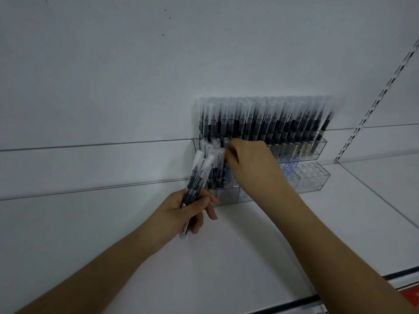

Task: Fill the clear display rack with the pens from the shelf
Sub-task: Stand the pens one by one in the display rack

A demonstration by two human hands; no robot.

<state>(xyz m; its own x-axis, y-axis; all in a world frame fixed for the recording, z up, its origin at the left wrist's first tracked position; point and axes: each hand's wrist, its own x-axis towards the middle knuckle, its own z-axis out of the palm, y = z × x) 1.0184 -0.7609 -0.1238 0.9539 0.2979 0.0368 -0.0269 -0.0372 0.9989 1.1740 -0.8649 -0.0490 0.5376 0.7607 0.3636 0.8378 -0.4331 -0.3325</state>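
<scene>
A clear stepped display rack (pixel 314 177) stands on the white shelf against the back wall. Its upper tier is packed with several black pens with clear caps (pixel 267 118), all upright. The lower tier holds several pens (pixel 216 168) at its left end; its right part shows bare holes. My left hand (pixel 192 211) grips a bundle of pens (pixel 198 175), caps pointing up toward the rack. My right hand (pixel 247 159) reaches over the lower tier and pinches the cap of one pen (pixel 223 152) at the left end.
The white shelf (pixel 249 234) extends left and toward me, with a black front edge strip (pixel 317 300). A slotted metal upright (pixel 376 103) runs up the wall on the right. A red patch (pixel 410 293) shows below the shelf edge.
</scene>
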